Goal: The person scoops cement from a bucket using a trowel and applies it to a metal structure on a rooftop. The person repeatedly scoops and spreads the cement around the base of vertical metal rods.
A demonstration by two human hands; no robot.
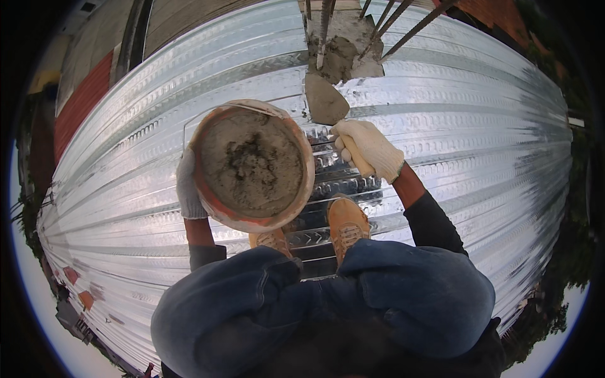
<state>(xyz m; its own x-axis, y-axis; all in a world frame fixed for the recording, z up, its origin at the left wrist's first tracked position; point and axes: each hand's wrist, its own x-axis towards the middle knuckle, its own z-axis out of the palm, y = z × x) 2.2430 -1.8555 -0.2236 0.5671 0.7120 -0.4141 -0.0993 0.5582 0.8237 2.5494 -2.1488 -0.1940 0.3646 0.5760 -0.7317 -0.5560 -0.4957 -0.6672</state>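
A round bucket [309, 170] with an orange-red inner wall and a cement-smeared rim is tilted toward me. Wet grey mortar [252, 167] fills much of it. My left hand [188, 183], in a pale knit glove, grips the bucket's left side; its fingertips are partly hidden behind the wall. My right hand [375, 148], gloved too, is closed round the light wooden handle of a trowel [326, 101]. The mortar-coated blade points away from me, just short of a rough concrete patch [337, 53]. A thin wire bail loops over the bucket's far side.
Several ribbed steel bars [323, 31] rise from the concrete patch. Shiny corrugated metal sheeting [472, 145] spreads on all sides under my tan shoes [348, 227]. At the far left lie a concrete ledge and a red sheet [85, 104]. Small reddish fragments [86, 299] sit at lower left.
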